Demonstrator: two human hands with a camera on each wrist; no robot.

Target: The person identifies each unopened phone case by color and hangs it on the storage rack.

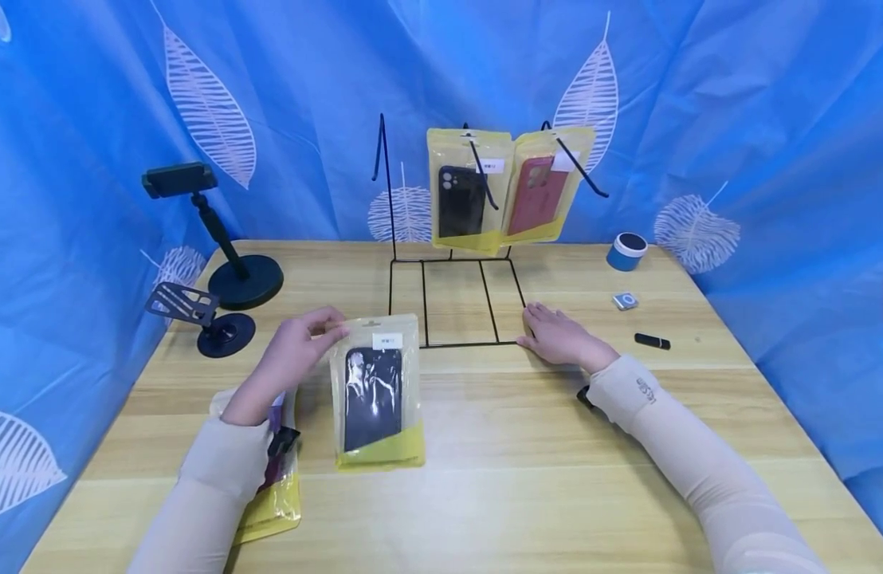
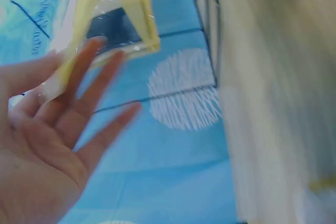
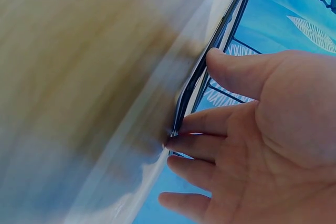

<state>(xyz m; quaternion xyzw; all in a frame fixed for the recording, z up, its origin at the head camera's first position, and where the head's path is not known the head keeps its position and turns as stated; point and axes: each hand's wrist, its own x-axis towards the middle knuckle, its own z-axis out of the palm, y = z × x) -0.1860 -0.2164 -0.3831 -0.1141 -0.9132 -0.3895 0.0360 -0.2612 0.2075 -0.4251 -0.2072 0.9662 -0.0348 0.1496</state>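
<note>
In the head view my left hand pinches the upper left corner of a clear-and-yellow pouch holding a dark phone case, tilted up above the table. The left wrist view shows the thumb and index finger at the pouch's edge, the other fingers spread. My right hand rests at the front right corner of a black wire display rack; its thumb and fairly straight fingers touch the rod. A pouched black phone case and a pouched red phone case hang on the rack's hooks.
Another yellow-bottomed pouch lies partly under my left forearm. Two dark stands, a tall phone stand and a low folding one, are at left. On the right sit a blue round jar, a small silver device and a black stick.
</note>
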